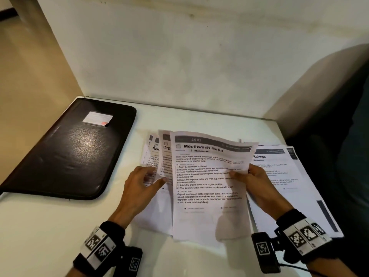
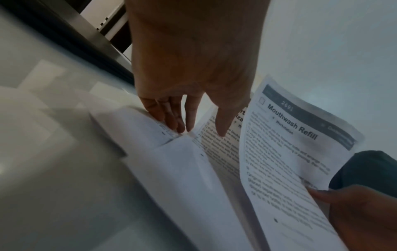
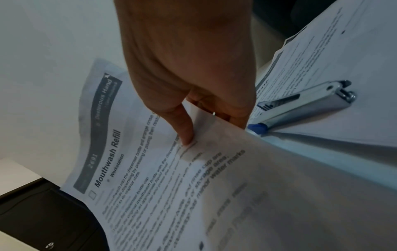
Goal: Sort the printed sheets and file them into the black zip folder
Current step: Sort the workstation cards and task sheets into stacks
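A closed black zip folder [image 1: 67, 148] lies flat at the table's left, also seen in the right wrist view [image 3: 43, 212]. Several printed sheets [image 1: 159, 156] are fanned out in the middle. On top is the "Mouthwash Refill" sheet [image 1: 207, 176], its top edge lifted and curling. My right hand [image 1: 241, 173] pinches its right edge, thumb [image 3: 184, 129] on the print and fingers underneath. My left hand [image 1: 153, 174] rests with straight fingers [image 2: 171, 118] on the fanned sheets to the left. A second stack headed "Railings" [image 1: 283, 176] lies to the right.
A silver stapler [image 3: 305, 103] with a blue tip lies on the right stack, close to my right hand. The white table [image 1: 50, 226] stands against a pale wall. A white label [image 1: 97, 117] sits on the folder. Something dark [image 1: 349, 136] stands past the table's right edge.
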